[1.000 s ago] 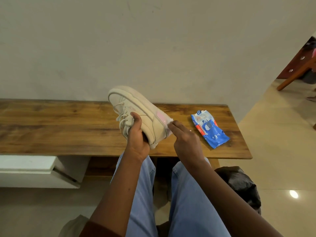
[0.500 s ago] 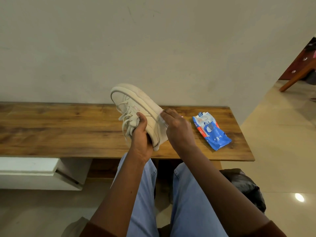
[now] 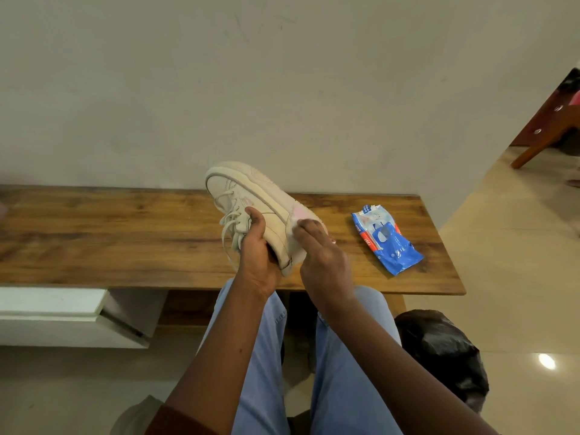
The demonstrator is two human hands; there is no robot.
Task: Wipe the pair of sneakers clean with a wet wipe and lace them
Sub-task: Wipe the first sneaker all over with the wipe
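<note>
A cream sneaker (image 3: pixel 251 191) with loose laces is held tilted on its side above the wooden bench (image 3: pixel 110 233), toe pointing to the far left. My left hand (image 3: pixel 259 249) grips it through the opening, thumb on the tongue by the laces. My right hand (image 3: pixel 323 255) presses a white wet wipe (image 3: pixel 295 229) against the sole near the heel, beside a pink patch. The wipe is mostly hidden under my fingers. A blue pack of wet wipes (image 3: pixel 384 241) lies on the bench to the right. Only one sneaker of the pair shows clearly.
A black plastic bag (image 3: pixel 439 350) sits on the tiled floor by my right knee. A white drawer unit (image 3: pixel 62 312) stands under the bench at left. Wooden furniture legs (image 3: pixel 546 133) are at the far right. A pale rounded thing (image 3: pixel 135 416) lies at bottom left.
My right hand with the wipe slid up along the sole toward the toe, then came back down to the heel end. The left hand kept its grip on the sneaker.
</note>
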